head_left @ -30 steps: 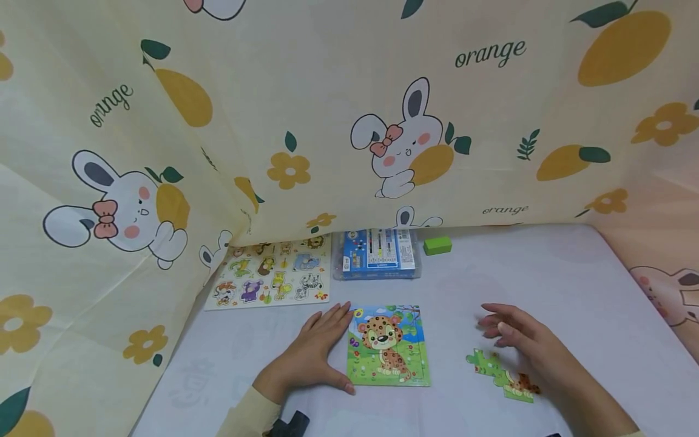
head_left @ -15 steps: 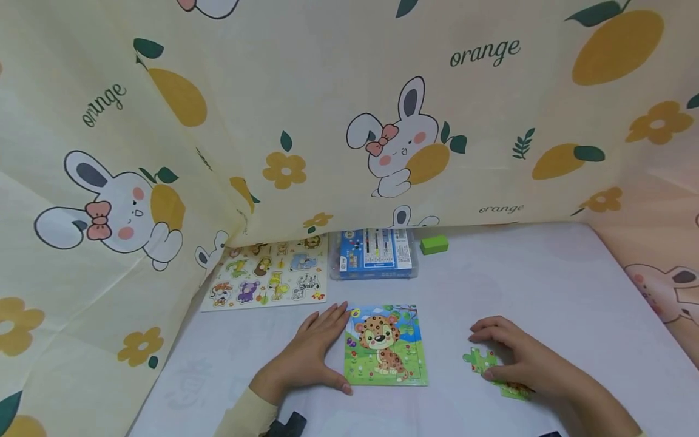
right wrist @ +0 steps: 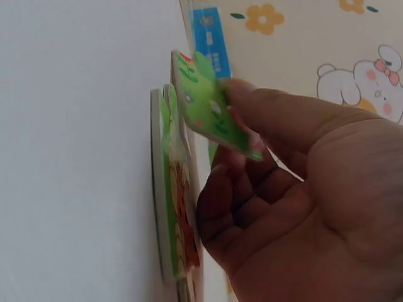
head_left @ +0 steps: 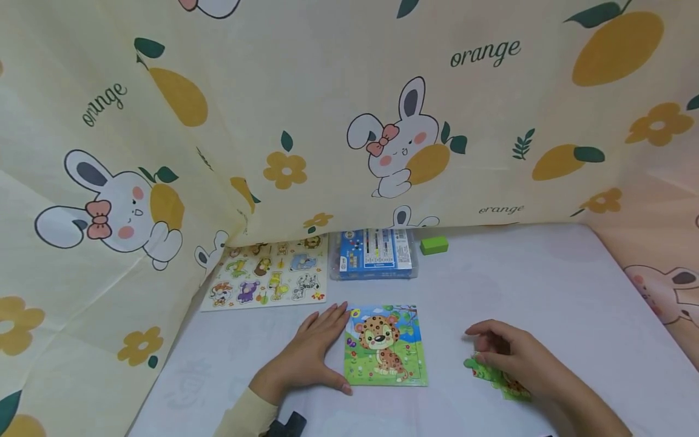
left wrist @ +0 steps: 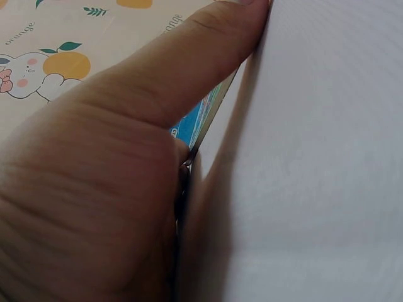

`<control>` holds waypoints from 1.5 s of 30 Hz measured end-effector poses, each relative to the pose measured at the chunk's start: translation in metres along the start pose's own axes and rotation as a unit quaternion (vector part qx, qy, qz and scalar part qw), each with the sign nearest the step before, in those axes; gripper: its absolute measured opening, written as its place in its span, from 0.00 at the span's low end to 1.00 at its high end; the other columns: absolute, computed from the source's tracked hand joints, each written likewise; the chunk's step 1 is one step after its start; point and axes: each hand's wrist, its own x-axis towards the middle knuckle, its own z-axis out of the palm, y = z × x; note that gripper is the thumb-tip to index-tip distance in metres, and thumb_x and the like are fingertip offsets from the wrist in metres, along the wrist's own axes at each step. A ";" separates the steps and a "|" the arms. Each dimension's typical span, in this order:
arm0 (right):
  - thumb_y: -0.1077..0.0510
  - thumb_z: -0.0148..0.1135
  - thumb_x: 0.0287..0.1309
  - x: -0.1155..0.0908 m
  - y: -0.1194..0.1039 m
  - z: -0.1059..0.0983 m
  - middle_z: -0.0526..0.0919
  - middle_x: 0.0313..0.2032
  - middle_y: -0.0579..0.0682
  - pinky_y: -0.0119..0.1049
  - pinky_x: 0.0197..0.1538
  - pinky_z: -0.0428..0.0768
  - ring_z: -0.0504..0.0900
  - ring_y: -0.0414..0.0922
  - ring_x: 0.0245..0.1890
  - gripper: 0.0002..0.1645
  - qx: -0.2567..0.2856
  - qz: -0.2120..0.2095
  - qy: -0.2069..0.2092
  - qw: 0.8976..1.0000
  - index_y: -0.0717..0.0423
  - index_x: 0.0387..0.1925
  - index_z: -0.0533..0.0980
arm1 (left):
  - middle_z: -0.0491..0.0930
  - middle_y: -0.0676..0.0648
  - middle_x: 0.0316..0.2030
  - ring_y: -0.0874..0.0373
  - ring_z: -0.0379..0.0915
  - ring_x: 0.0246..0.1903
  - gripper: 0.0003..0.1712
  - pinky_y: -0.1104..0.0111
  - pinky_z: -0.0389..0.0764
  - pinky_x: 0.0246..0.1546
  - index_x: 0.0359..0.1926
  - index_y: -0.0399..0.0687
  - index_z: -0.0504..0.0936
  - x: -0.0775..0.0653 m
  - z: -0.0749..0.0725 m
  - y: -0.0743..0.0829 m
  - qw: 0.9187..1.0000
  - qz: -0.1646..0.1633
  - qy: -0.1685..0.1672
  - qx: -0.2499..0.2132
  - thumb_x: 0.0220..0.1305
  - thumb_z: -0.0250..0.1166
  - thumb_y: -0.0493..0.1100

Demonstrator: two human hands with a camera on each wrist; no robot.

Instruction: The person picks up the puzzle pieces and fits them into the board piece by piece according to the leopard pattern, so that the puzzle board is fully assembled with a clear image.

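A square jigsaw puzzle with a cartoon leopard on grass lies on the white table. My left hand rests at its left edge, fingers straight and thumb spread toward the lower corner; the left wrist view shows mostly the thumb side of this hand. Off to the right, my right hand pinches a green puzzle piece between thumb and fingers, tilted up from the table. Just below it lie more puzzle pieces, green with brown spotted parts, partly hidden by the hand in the head view.
Behind the puzzle stand a clear case with a blue label and a green block. A board with animal pictures lies at the back left. A printed rabbit-and-orange cloth hangs behind and at both sides.
My right hand has come down onto the loose pieces, and its thumb and fingers have closed on a green one, now lifted at a tilt. The left hand stays by the puzzle.
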 end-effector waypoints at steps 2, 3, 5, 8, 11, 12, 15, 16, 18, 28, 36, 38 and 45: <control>0.50 0.67 0.56 0.001 -0.002 0.001 0.78 0.34 0.46 0.31 0.34 0.77 0.76 0.43 0.34 0.19 0.008 0.014 0.001 1.000 0.46 0.49 0.78 | 0.36 0.55 0.75 0.57 0.30 0.72 0.79 0.49 0.35 0.68 0.76 0.53 0.45 0.000 0.000 0.000 1.000 -0.001 0.000 0.000 0.25 0.65 0.84; 0.49 0.66 0.57 0.001 -0.002 0.002 0.79 0.35 0.46 0.31 0.35 0.78 0.76 0.43 0.35 0.17 0.008 0.017 0.000 1.000 0.45 0.48 0.79 | 0.36 0.55 0.75 0.57 0.30 0.72 0.79 0.49 0.35 0.68 0.76 0.53 0.45 0.000 0.000 0.000 1.000 -0.001 0.000 0.000 0.25 0.65 0.84; 0.47 0.64 0.59 0.001 -0.003 0.002 0.81 0.37 0.44 0.32 0.36 0.78 0.77 0.43 0.36 0.13 0.010 0.020 -0.003 1.000 0.42 0.46 0.80 | 0.36 0.56 0.75 0.57 0.30 0.72 0.79 0.50 0.35 0.68 0.76 0.53 0.45 0.000 0.000 0.000 1.000 0.000 0.001 -0.001 0.25 0.65 0.84; 0.45 0.61 0.61 0.003 -0.005 0.004 0.82 0.38 0.42 0.33 0.36 0.79 0.78 0.44 0.35 0.10 0.017 0.022 0.004 1.000 0.42 0.41 0.81 | 0.36 0.55 0.75 0.57 0.30 0.72 0.79 0.50 0.35 0.68 0.76 0.53 0.45 0.000 0.001 0.000 1.000 0.001 0.002 -0.001 0.25 0.65 0.83; 0.46 0.63 0.60 0.003 -0.009 0.004 0.82 0.35 0.46 0.34 0.31 0.78 0.77 0.46 0.31 0.11 0.045 0.031 0.018 0.998 0.45 0.40 0.79 | 0.36 0.55 0.75 0.57 0.30 0.72 0.79 0.50 0.35 0.68 0.76 0.52 0.45 0.000 0.001 0.000 1.000 0.002 0.003 -0.002 0.25 0.65 0.83; 0.46 0.64 0.59 0.004 -0.010 0.004 0.82 0.34 0.48 0.35 0.29 0.78 0.78 0.47 0.31 0.11 0.060 0.037 0.022 0.997 0.46 0.40 0.79 | 0.36 0.55 0.75 0.57 0.30 0.72 0.79 0.50 0.35 0.68 0.76 0.52 0.45 0.000 0.001 0.000 1.000 0.003 0.003 -0.001 0.25 0.65 0.83; 0.50 0.65 0.59 0.005 -0.013 0.005 0.81 0.34 0.52 0.36 0.30 0.80 0.79 0.49 0.32 0.14 0.093 0.029 0.030 0.995 0.52 0.44 0.77 | 0.36 0.55 0.75 0.57 0.30 0.72 0.79 0.50 0.35 0.68 0.76 0.53 0.45 0.001 0.002 -0.001 1.000 0.004 0.005 -0.001 0.25 0.65 0.83; 0.51 0.65 0.59 0.005 -0.014 0.005 0.81 0.34 0.53 0.37 0.32 0.81 0.80 0.49 0.33 0.15 0.100 0.025 0.031 0.994 0.53 0.46 0.77 | 0.36 0.55 0.75 0.57 0.30 0.72 0.79 0.50 0.35 0.68 0.76 0.53 0.45 0.001 0.002 -0.001 1.000 0.005 0.005 -0.001 0.25 0.65 0.83; 0.52 0.65 0.59 0.007 -0.015 0.007 0.82 0.37 0.52 0.37 0.36 0.82 0.82 0.49 0.35 0.16 0.107 0.017 0.033 0.994 0.53 0.48 0.77 | 0.36 0.55 0.75 0.57 0.30 0.72 0.79 0.50 0.35 0.68 0.76 0.53 0.45 0.001 0.002 0.000 1.000 0.005 0.005 -0.002 0.25 0.66 0.83; 0.50 0.66 0.58 0.020 -0.031 0.026 0.81 0.35 0.49 0.36 0.33 0.80 0.80 0.49 0.33 0.11 0.094 -0.003 0.049 0.994 0.49 0.41 0.79 | 0.37 0.55 0.75 0.57 0.30 0.72 0.79 0.50 0.35 0.68 0.76 0.52 0.45 0.000 0.001 0.002 1.000 0.005 0.004 -0.002 0.25 0.66 0.83; 0.57 0.66 0.58 0.045 -0.054 0.063 0.79 0.33 0.49 0.36 0.28 0.80 0.80 0.47 0.29 0.13 0.093 -0.032 0.007 0.995 0.49 0.45 0.76 | 0.37 0.55 0.75 0.57 0.30 0.72 0.79 0.50 0.35 0.68 0.76 0.52 0.46 -0.001 0.000 0.001 1.000 0.003 0.005 -0.001 0.25 0.65 0.83; 0.57 0.66 0.58 0.049 -0.060 0.074 0.79 0.34 0.48 0.35 0.30 0.80 0.79 0.45 0.30 0.13 0.089 -0.048 -0.005 0.995 0.49 0.46 0.76 | 0.37 0.55 0.75 0.57 0.31 0.72 0.79 0.50 0.35 0.68 0.76 0.52 0.45 -0.001 0.001 0.001 1.000 0.006 0.006 0.000 0.26 0.65 0.83; 0.57 0.64 0.60 0.060 -0.078 0.113 0.81 0.34 0.40 0.33 0.36 0.80 0.79 0.40 0.32 0.13 0.060 -0.105 -0.024 0.992 0.50 0.47 0.78 | 0.37 0.55 0.75 0.57 0.31 0.72 0.78 0.50 0.36 0.68 0.76 0.52 0.46 -0.001 0.000 0.000 1.000 0.008 0.008 0.003 0.26 0.65 0.83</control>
